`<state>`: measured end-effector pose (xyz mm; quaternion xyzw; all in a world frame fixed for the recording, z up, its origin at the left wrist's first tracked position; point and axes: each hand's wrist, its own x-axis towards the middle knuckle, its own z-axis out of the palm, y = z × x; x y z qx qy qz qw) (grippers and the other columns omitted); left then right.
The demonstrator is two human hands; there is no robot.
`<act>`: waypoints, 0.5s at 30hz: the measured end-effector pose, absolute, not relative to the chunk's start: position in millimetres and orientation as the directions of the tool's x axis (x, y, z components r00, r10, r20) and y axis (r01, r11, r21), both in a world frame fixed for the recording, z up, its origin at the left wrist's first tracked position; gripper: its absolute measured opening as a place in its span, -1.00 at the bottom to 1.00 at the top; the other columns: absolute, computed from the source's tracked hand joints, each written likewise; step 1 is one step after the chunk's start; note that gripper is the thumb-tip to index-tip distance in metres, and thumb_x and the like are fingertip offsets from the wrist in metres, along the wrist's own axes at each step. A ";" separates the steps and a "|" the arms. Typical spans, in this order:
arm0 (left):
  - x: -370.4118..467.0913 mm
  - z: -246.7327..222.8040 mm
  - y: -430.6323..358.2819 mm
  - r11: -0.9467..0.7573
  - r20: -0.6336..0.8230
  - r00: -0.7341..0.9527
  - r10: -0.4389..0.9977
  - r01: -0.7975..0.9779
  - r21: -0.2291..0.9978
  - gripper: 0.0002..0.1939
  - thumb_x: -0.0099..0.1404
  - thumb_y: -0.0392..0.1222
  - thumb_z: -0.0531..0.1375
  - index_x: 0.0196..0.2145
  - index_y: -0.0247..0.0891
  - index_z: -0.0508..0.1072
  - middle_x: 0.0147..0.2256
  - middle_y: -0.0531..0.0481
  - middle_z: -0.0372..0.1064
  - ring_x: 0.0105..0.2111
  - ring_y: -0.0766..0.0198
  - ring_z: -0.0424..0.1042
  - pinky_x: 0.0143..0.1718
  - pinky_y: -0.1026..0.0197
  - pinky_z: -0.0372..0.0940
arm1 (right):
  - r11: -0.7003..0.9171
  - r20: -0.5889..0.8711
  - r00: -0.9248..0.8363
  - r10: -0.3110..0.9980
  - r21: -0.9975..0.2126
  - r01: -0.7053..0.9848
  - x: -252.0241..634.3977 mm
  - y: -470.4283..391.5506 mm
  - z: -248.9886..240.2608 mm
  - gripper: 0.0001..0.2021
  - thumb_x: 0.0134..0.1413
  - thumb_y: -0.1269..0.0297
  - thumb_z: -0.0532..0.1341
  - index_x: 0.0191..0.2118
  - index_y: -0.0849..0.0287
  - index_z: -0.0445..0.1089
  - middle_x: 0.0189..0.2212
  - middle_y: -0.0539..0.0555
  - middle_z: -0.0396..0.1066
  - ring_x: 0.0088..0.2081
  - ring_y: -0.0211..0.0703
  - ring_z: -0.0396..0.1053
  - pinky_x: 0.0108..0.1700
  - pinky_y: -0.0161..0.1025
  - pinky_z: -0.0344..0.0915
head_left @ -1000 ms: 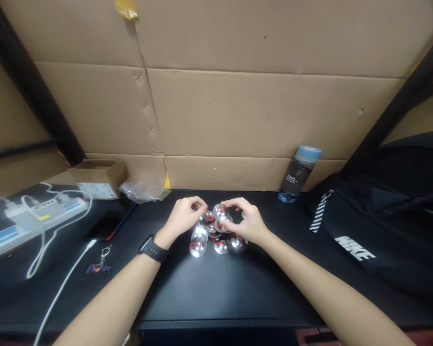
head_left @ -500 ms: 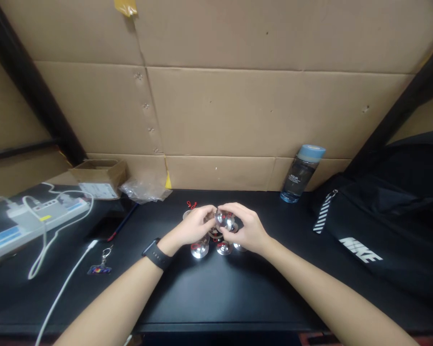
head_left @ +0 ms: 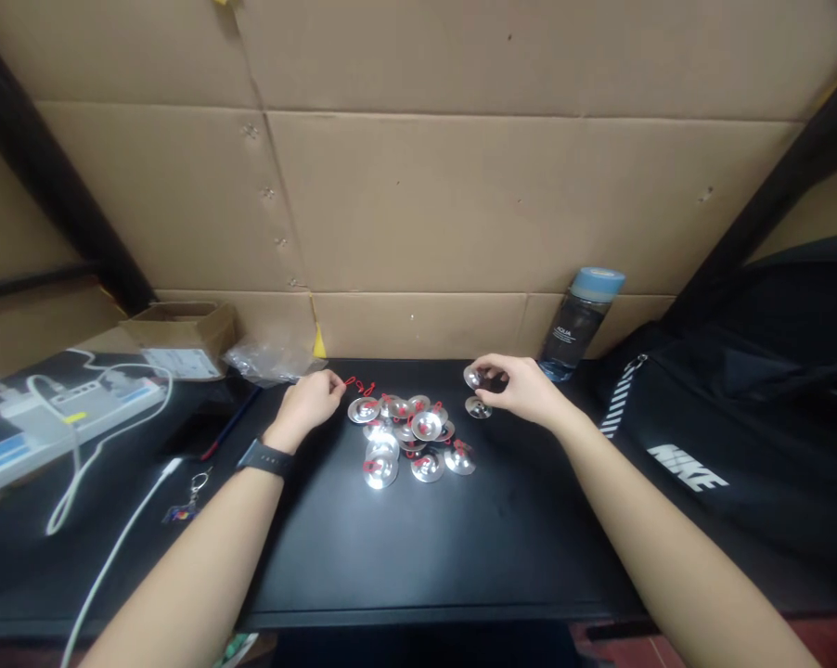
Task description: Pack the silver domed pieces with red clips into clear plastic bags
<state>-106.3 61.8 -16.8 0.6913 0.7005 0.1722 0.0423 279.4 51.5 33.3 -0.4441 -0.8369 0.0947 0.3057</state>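
Small silvery finger cymbals (head_left: 427, 426) with red cords lie in a loose, overlapping pile in the middle of the black table. At the pile's left, my left hand (head_left: 312, 401) pinches the end of a red cord (head_left: 350, 381); more red cord loops lie beside it. My right hand (head_left: 520, 385) is up at the right of the pile, thumb and fingers closed on the edge of one finger cymbal (head_left: 472, 376). Just below those fingers a cordless-looking finger cymbal (head_left: 478, 407) rests on the table, apart from the pile.
A blue-capped bottle (head_left: 580, 325) stands behind my right hand, and a black bag (head_left: 745, 436) fills the right side. To the left are a white power strip (head_left: 63, 413) with cables, a small cardboard box (head_left: 182, 339), clear plastic wrapping (head_left: 272, 357) and a keychain (head_left: 186, 506).
My hands have parted from above the pile. The left moved left and took a red cord; the right moved right and up with a cymbal. The pile is now uncovered.
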 end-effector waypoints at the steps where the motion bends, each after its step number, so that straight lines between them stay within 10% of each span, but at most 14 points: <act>1: -107.1 -18.9 62.7 -0.004 0.167 -0.047 0.985 0.955 0.296 -0.78 0.36 -0.06 0.12 -0.25 -0.17 0.53 -0.18 -0.12 0.60 -0.18 -0.01 0.56 -0.22 0.11 0.32 | 0.565 0.368 -0.435 0.822 -0.429 0.705 285.2 56.4 29.9 -0.73 -0.04 0.33 0.36 -0.14 0.08 0.55 -0.28 -0.02 0.60 -0.26 -0.14 0.52 -0.16 -0.25 0.38; 15: -84.7 -16.1 53.2 0.017 0.179 -0.069 0.981 0.961 0.276 -0.72 0.35 0.00 0.11 -0.28 -0.12 0.59 -0.23 -0.09 0.61 -0.10 -0.13 0.53 0.00 -0.16 0.21 | 0.491 0.092 -0.502 0.860 -0.423 0.762 296.2 70.2 11.5 -0.71 -0.09 0.24 0.44 -0.17 0.10 0.56 -0.33 -0.01 0.59 -0.32 -0.13 0.52 -0.22 -0.26 0.37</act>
